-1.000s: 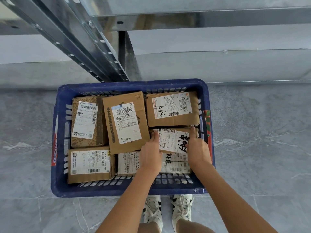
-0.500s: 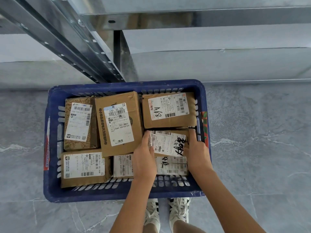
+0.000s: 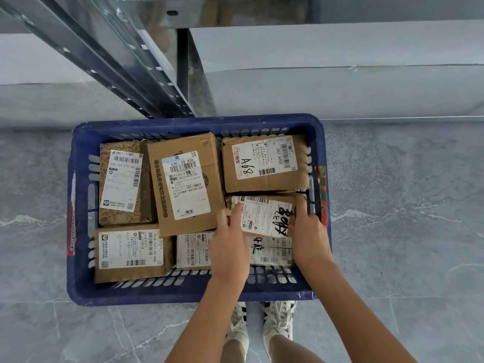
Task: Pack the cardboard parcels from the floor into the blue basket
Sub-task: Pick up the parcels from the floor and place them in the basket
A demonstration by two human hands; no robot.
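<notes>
Metal rack (image 3: 146, 74) — grey marble floor (image 3: 406, 205).

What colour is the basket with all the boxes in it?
The basket is dark blue, clearest in the head view.

In the blue basket (image 3: 183, 294), the middle parcel (image 3: 183, 184) reads "530- D5 A36", the far-right parcel (image 3: 264, 163) "A68" and "507 N706", the mid-right parcel (image 3: 262, 216) "A32".

Soft, even light, bright and diffuse. The grey floor (image 3: 406, 244) carries a faint sheen, and the metal rack (image 3: 110, 61) shows pale reflected streaks. Shadows are weak, darkest inside the blue basket (image 3: 183, 294) walls. Print on the parcel (image 3: 262, 213) marked A32 reads sharp; the rack's rails splay with wide-angle distortion towards the edges.
</notes>
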